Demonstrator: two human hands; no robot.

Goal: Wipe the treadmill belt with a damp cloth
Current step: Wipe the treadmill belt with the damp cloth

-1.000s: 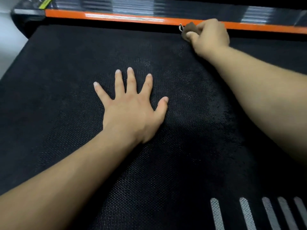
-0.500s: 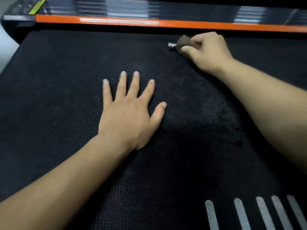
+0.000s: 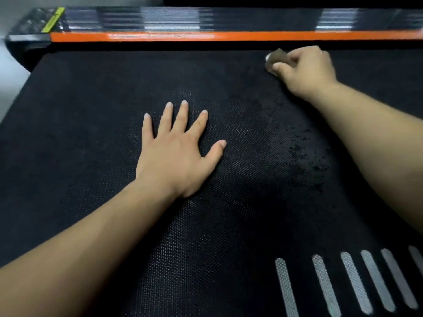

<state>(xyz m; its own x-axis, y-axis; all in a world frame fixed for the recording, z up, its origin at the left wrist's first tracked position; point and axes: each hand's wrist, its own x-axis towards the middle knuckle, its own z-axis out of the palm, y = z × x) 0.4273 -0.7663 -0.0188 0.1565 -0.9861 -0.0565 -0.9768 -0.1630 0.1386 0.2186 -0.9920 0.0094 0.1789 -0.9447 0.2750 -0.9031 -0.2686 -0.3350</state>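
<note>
The black textured treadmill belt (image 3: pixel 96 138) fills most of the view. My left hand (image 3: pixel 180 152) lies flat on its middle, palm down, fingers straight and spread. At the far right, near the belt's far edge, my right hand (image 3: pixel 304 69) grips a small bunched brown-grey cloth (image 3: pixel 275 58) and presses it onto the belt. Most of the cloth is hidden under the fingers. A darker, wet-looking patch (image 3: pixel 304 161) runs down the belt beneath my right forearm.
An orange side rail (image 3: pixel 160 37) runs along the belt's far edge, with a dark ribbed foot rail (image 3: pixel 174 20) behind it. Several grey oval stripes (image 3: pixel 348 282) mark the belt at the near right. Pale floor (image 3: pixel 11 72) shows at the left.
My right hand has slid the cloth from the orange rail toward me, then back up near the far edge. My left hand has stayed flat, its fingers drawn a little closer together.
</note>
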